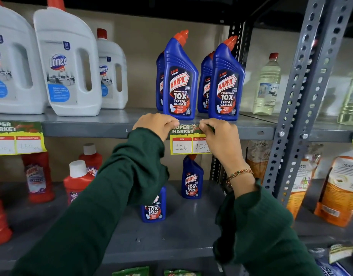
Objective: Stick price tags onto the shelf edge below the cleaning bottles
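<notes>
A yellow and green price tag (184, 142) marked 120 and 100 lies against the grey shelf edge (88, 130), just below two blue Harpic bottles (180, 80). My left hand (155, 125) pinches the tag's top left corner against the edge. My right hand (219, 134) grips its top right corner and covers that side. Another tag (17, 138) hangs from the same edge at the far left, under the white Domex bottles (66, 64).
A perforated grey upright (297, 100) stands right of the tag. Clear bottles (268, 86) sit on the neighbouring shelf beyond it. Red bottles (78, 182) and more blue Harpic bottles (192, 178) stand on the shelf below. Orange pouches (337, 188) fill the lower right.
</notes>
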Motion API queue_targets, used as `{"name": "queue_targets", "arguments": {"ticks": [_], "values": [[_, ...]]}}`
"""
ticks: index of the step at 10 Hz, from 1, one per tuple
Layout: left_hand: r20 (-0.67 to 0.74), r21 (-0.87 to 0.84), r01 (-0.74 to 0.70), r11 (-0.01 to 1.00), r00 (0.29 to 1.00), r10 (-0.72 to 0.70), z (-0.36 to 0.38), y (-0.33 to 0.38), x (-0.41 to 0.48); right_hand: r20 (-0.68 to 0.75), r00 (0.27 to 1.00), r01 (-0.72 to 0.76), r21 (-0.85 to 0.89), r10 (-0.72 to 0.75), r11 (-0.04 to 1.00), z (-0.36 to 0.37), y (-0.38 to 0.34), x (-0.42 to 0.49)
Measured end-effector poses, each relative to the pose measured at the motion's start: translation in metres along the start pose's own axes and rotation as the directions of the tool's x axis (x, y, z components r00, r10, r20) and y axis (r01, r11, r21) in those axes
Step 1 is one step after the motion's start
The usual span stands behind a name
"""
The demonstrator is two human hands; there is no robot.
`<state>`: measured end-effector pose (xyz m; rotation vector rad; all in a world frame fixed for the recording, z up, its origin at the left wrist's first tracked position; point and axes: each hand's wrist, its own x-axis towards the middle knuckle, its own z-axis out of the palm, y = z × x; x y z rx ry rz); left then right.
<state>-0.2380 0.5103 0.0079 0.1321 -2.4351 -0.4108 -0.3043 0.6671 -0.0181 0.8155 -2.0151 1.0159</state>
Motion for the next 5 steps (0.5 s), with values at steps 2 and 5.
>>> {"name": "queue_targets", "arguments": {"ticks": [2,5], "values": [[0.069,-0.021,-0.075,0.997,0.995,0.076,-0.007,-0.006,-0.001,0.024,0.999,0.033,-0.040,-0.032,0.999,-0.002,-0.002,-0.002],[-0.140,-0.085,-0.104,0.991,0.986,0.091,-0.001,-0.011,-0.011,0.076,0.979,-0.202,0.312,0.188,0.928,-0.017,-0.020,-0.009]]}}
